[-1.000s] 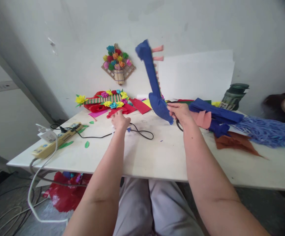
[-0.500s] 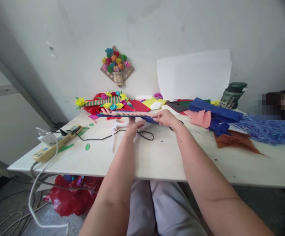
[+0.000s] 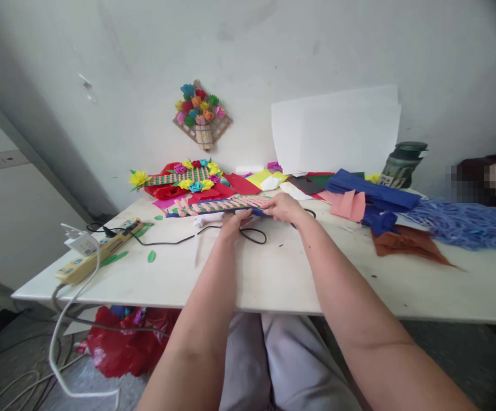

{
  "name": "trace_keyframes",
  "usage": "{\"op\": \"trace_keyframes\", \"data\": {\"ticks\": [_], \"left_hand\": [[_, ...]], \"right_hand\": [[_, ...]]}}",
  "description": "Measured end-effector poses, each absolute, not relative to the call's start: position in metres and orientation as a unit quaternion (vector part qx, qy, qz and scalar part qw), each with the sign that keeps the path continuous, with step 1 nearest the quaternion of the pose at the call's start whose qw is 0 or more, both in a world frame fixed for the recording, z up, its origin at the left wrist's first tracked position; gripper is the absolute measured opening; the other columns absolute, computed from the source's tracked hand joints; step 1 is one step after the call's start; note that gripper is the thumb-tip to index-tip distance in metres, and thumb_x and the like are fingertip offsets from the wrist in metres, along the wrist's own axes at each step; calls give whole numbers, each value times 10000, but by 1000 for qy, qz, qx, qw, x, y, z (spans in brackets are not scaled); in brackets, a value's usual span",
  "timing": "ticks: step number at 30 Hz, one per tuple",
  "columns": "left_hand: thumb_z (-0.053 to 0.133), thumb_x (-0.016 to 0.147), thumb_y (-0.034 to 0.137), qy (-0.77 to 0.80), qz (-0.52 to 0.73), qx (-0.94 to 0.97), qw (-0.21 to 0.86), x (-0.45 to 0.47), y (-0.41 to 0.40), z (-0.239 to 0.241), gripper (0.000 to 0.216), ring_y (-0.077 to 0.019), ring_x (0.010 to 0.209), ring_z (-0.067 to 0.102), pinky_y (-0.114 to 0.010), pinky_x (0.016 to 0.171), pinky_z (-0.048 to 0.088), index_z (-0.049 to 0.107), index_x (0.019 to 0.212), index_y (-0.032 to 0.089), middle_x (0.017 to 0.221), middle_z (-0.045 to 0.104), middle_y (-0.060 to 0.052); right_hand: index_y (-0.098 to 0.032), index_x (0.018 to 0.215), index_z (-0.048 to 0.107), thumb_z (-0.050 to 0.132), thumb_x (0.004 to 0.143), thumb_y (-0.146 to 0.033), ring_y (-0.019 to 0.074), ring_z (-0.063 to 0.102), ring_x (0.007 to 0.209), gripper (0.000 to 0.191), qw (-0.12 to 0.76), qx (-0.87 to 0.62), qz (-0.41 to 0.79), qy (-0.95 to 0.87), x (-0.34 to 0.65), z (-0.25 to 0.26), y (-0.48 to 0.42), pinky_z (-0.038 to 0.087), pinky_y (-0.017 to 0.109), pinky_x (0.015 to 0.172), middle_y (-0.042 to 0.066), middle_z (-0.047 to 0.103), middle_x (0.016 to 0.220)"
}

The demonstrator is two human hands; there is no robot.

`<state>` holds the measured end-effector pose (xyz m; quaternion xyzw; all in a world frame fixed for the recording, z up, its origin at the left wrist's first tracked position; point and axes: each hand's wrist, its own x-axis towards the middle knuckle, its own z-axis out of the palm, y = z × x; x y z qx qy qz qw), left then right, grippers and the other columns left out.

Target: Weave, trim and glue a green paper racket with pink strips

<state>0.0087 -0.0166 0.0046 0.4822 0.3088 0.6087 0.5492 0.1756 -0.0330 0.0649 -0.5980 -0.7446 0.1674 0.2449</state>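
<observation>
A flat woven panel (image 3: 226, 204) of pink and green strips with a blue edge is held low over the table, tilted so its top face shows. My left hand (image 3: 234, 222) supports it from below, thumb at the near edge and the other fingers hidden underneath. Pinching the panel's right end is my right hand (image 3: 285, 209), its fingers closed. Partly under the panel lies a white glue gun (image 3: 205, 219), its black cord (image 3: 179, 242) trailing to the left. Behind stands a similar woven piece (image 3: 174, 177) trimmed with paper flowers.
A power strip (image 3: 74, 270) with a white charger (image 3: 83, 242) lies at left, near green paper leaves (image 3: 150, 256). Coloured paper sheets (image 3: 267, 178) line the back. On the right are blue paper (image 3: 371, 190), blue shredded strands (image 3: 466, 222), brown paper (image 3: 410, 244) and a bottle (image 3: 402, 165).
The panel has tipped from nearly edge-on so more of its woven top shows, and its left end has dropped slightly. Both hands keep hold of it.
</observation>
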Motion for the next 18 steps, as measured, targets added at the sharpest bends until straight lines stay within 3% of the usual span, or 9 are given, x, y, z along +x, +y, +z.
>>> {"op": "trace_keyframes", "data": {"ticks": [6,18], "left_hand": [[719,552,179,287,626,468,554,14,-20,7,536,-226,928,592,-395,818,476,558,1063,187,976,640,-63],[694,577,156,261,640,463,555,13,-18,4,453,-240,1029,554,-403,901,428,595,1019,175,1002,646,-55]], "right_hand": [[-263,938,691,600,701,-332,93,503,438,263,229,-603,141,-751,174,62,-32,358,211,518,-37,570,474],[-268,913,698,605,709,-356,155,594,675,240,224,-604,53,-763,168,59,-33,377,221,575,14,659,673]]}}
